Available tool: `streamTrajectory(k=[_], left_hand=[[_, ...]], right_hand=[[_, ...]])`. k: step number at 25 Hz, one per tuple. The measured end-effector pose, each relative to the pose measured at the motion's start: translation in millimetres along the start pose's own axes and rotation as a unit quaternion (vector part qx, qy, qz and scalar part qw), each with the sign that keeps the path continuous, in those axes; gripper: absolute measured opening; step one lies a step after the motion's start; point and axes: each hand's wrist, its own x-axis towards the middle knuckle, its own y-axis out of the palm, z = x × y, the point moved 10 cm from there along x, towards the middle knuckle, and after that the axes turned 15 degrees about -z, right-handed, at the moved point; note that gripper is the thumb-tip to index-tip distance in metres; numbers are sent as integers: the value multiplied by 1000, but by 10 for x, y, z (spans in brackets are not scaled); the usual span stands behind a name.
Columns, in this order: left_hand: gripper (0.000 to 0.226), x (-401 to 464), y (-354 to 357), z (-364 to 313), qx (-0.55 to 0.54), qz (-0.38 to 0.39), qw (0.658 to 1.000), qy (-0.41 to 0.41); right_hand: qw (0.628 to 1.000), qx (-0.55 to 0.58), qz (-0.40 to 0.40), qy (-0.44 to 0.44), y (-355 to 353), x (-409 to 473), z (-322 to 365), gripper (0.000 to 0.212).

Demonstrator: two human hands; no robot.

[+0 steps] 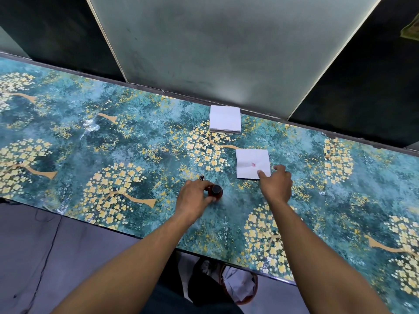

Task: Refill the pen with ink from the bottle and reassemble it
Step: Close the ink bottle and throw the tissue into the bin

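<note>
1. Nearest in, the left hand curls around the ink bottle, thumb and fingers bracing its side. Cap on, bottle upright on the table, probably steadied so it can't tip.
2. The pen pokes out just beyond that hand; only its tip shows, so whether it's gripped is unclear.
3. The right hand is loosely spread and holds nothing, fingertips on the stained tissue, likely kept close for wiping.
4. Farthest, a tissue stack waits in reserve.
</note>
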Motion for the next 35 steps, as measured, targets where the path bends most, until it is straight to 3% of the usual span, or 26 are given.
streamTrajectory(k=[4, 11, 14, 18, 24, 31, 35], left_hand=[[45, 10, 33, 24, 9, 3, 1000, 0], [43, 2, 36, 40, 18, -7, 1000, -1], [45, -2, 54, 66, 24, -8, 1000, -11], [48, -28, 20, -4, 55, -18, 998, 15], [62, -247, -70, 93, 78, -25, 996, 21], [54, -956, -106, 347, 19, 37, 999, 26], [45, -1536, -81, 481, -6, 65, 995, 73]], right_hand=[[997, -70, 15, 23, 140, 128, -102, 66], [997, -62, 43, 6, 332, 127, 63, 30], [999, 7, 41, 14, 307, 53, 85, 14], [985, 158, 55, 51, 196, -174, 137, 10], [930, 339, 68, 124, 20, -665, -91, 32], [914, 360, 38, 186, -161, -1502, -874, 53], [880, 396, 26, 259, -89, -2149, -1412, 61]])
